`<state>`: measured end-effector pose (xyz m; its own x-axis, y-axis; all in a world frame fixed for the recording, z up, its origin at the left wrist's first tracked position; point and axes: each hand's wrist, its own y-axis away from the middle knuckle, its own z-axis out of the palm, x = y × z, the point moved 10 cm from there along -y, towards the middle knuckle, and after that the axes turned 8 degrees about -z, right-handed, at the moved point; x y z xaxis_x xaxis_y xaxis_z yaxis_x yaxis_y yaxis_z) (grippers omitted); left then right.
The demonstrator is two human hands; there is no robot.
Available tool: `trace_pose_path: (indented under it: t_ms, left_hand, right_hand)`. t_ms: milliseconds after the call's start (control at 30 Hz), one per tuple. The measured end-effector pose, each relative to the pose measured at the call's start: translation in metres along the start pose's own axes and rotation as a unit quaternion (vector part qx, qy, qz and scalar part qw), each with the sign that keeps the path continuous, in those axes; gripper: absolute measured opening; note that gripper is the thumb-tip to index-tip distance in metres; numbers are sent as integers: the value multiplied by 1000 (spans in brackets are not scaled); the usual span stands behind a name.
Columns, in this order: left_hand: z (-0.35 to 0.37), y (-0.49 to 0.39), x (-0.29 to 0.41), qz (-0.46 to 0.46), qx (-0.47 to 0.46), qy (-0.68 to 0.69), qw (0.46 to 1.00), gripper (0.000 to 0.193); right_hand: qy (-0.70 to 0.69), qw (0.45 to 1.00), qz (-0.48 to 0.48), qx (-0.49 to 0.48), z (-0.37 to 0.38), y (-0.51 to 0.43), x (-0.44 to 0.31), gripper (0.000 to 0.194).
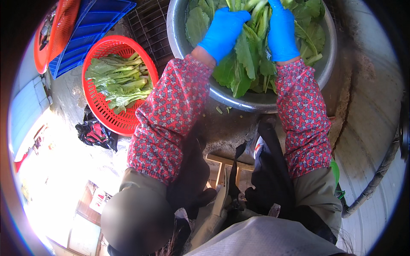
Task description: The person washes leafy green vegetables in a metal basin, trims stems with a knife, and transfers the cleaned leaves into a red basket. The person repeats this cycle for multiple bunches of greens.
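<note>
Both my hands wear blue gloves and are over a large round metal basin (243,104) full of leafy greens. My left hand (225,30) is closed around pale green stalks (258,19) near the middle of the basin. Just right of it, my right hand (282,35) grips the same bunch, its fingertips cut off by the top of the view. Broad leaves (245,60) hang down between my wrists towards the near rim. More loose leaves (197,25) lie along the basin's left and right sides. Water in the basin is partly hidden by the greens.
A red plastic basket (120,128) with leafy stalks (125,80) stands left of the basin. Beyond it are a blue plastic crate (86,28) and an orange-red basket (65,25). A black plastic bag (96,134) lies nearby. A wooden frame (222,164) is between my legs.
</note>
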<state>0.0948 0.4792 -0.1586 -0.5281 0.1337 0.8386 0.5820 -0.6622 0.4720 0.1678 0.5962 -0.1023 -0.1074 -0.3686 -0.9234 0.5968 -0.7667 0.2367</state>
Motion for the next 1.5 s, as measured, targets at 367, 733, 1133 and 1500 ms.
trace_pose_path:
  t_ms: [367, 733, 1133, 1500]
  left_hand:
    - [-9, 15, 50, 126, 143, -217, 957, 37]
    - [17, 20, 78, 210, 84, -327, 917, 45]
    - [29, 40, 59, 120, -231, -143, 955, 95]
    - [-2, 26, 26, -12, 33, -536, 843, 83]
  right_hand:
    - [65, 982, -8, -175, 36, 24, 9, 55]
    - [-31, 992, 21, -117, 24, 11, 22, 43]
    - [-136, 984, 62, -98, 17, 7, 35, 37]
    - [-146, 980, 35, -133, 34, 18, 32, 51]
